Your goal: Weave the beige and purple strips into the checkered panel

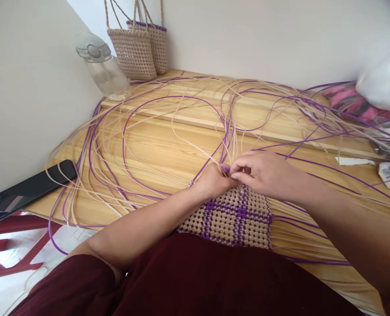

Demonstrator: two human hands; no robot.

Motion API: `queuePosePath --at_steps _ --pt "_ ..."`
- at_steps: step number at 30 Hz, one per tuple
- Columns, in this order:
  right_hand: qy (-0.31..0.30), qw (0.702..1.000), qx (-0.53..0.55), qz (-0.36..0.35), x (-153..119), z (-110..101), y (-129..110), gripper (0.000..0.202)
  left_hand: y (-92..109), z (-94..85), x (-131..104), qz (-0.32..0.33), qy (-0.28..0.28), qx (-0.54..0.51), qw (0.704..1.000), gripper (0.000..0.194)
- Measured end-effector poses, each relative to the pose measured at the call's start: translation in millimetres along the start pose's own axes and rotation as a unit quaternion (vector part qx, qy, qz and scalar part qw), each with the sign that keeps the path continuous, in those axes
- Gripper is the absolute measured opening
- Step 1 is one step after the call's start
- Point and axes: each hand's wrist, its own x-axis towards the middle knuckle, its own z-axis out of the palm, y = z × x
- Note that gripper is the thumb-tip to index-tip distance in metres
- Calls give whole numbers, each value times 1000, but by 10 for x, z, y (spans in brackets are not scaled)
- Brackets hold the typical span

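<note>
A woven panel of beige and purple plastic cord lies at the table's near edge, against my body. My left hand is closed at its far edge, gripping cords there. Beside it, my right hand pinches a cord, thumb and forefinger meeting at the left hand's fingertips. The exact crossing of cords between the fingers is hidden. Loose purple cord and beige cord fan out from the panel's edges across the wooden table.
A water bottle and two finished woven bags stand at the back left. A black phone lies on the left edge. At the right are a white plastic bag, pink patterned cloth and a paper scrap.
</note>
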Motion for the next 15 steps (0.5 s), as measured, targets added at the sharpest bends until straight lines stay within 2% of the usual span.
queuePosePath --at_steps 4,8,10,11,13,14,15 --pt "46 998 -38 29 -64 139 83 13 -42 -5 11 15 -4 29 999 14" --pt "29 999 -31 8 -13 137 23 13 -33 -8 12 19 8 49 999 12" --pt "11 996 81 26 62 83 -47 17 -7 -7 6 32 19 44 998 15" --pt "2 984 169 53 106 47 -86 19 12 -6 3 45 20 30 998 17" --pt "-27 929 353 112 195 -27 -152 26 57 -6 -6 74 12 -10 997 20" --pt "-44 901 413 128 230 -60 -171 29 79 -7 -9 84 6 -25 996 19" --pt "-60 887 439 128 254 -85 -175 32 97 -8 -11 89 3 -31 996 18"
